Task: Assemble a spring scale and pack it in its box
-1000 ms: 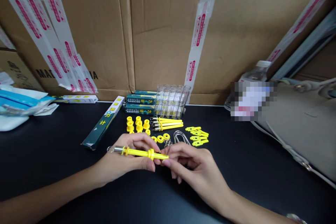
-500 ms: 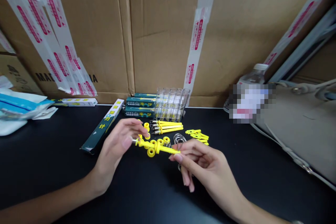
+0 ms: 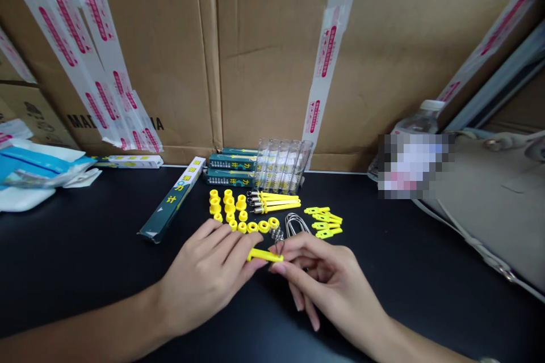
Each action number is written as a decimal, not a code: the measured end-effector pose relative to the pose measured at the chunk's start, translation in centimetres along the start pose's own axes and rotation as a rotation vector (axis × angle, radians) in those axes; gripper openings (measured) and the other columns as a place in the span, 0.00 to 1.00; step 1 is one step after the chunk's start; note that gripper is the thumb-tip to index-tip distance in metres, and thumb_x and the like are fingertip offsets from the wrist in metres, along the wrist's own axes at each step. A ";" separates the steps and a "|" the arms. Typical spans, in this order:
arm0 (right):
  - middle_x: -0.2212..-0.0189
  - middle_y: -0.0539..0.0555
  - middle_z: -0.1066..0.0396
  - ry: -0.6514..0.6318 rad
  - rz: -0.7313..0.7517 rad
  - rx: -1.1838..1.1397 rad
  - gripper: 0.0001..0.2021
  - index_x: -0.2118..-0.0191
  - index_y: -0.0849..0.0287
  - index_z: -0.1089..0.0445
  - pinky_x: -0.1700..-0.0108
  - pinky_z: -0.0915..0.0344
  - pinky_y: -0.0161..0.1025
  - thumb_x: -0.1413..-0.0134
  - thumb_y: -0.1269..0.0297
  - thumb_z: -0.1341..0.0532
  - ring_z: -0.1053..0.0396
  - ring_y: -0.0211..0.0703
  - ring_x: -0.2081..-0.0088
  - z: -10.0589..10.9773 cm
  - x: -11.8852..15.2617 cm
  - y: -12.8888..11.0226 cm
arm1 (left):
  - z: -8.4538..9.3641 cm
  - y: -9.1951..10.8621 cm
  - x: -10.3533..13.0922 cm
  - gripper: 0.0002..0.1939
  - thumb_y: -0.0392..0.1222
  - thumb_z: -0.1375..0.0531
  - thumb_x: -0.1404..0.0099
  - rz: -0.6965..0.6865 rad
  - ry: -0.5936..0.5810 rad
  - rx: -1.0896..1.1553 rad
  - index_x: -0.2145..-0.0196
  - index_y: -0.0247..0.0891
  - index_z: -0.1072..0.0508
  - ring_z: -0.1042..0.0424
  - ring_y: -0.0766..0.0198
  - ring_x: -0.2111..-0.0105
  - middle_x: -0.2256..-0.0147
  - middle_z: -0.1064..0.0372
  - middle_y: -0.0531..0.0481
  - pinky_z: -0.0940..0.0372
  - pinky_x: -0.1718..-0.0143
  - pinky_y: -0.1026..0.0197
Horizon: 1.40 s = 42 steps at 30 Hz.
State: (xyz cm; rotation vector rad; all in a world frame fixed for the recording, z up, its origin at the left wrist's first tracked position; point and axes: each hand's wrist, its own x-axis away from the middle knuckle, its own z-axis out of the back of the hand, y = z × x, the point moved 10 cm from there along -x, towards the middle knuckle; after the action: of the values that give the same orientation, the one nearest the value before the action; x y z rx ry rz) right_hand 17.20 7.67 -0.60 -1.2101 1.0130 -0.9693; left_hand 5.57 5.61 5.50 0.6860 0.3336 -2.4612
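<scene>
My left hand point(image 3: 208, 272) is closed around one end of a yellow rod point(image 3: 266, 255), hiding that part. At the rod's other end, my right hand point(image 3: 315, 272) pinches the tip between thumb and forefinger, with a small metal wire loop point(image 3: 280, 247) at the fingertips. Just beyond the hands lie yellow caps and rings point(image 3: 230, 204), several yellow rods with metal ends point(image 3: 276, 202), metal hooks point(image 3: 296, 224) and flat yellow pieces point(image 3: 327, 226). Small metal springs or coils point(image 3: 276, 233) lie beside the rings.
Clear tubes point(image 3: 283, 167) stand before green boxes point(image 3: 232, 163). A long green and white box point(image 3: 172, 201) lies at the left, near a blue packet point(image 3: 38, 164). A bottle point(image 3: 419, 119) and a beige bag point(image 3: 489, 204) are at the right. Cardboard point(image 3: 272, 68) rises behind.
My left hand has moved right and closed over the rod's left part, which was visible before. The rod and my right hand are slightly lower. The view has shifted a little.
</scene>
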 end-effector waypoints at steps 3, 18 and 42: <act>0.73 0.49 0.26 0.020 0.002 -0.075 0.16 0.55 0.57 0.30 0.88 0.38 0.23 0.43 0.54 0.31 0.35 0.29 0.85 0.0 -0.3 -0.2 | 0.4 0.1 0.4 0.12 0.33 0.47 0.25 0.012 0.042 0.101 0.48 0.32 0.29 0.22 0.55 0.61 0.58 0.21 0.42 0.35 0.58 0.56; 0.70 0.47 0.32 -0.083 0.052 -0.118 0.14 0.49 0.53 0.35 0.82 0.35 0.24 0.36 0.58 0.37 0.35 0.30 0.79 -1.1 -0.3 -0.2 | -5.1 -3.9 1.7 0.10 0.46 0.33 0.38 0.801 -0.147 1.290 0.62 0.38 0.23 0.31 0.68 0.75 0.66 0.23 0.50 0.37 0.77 0.68; 0.77 0.51 0.25 -0.116 -0.138 -0.314 0.16 0.69 0.63 0.25 0.79 0.36 0.27 0.46 0.53 0.29 0.34 0.29 0.82 -2.0 -0.7 0.2 | -2.6 -3.0 1.4 0.07 0.41 0.46 0.26 0.525 -0.105 0.930 0.55 0.47 0.29 0.28 0.64 0.60 0.61 0.27 0.56 0.37 0.57 0.63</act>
State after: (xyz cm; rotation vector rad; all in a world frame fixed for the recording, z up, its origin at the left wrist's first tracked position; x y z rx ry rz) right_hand 15.11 7.86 -0.91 -1.5958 1.0251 -0.8546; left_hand 3.88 8.40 2.88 0.8462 -0.9715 -2.0258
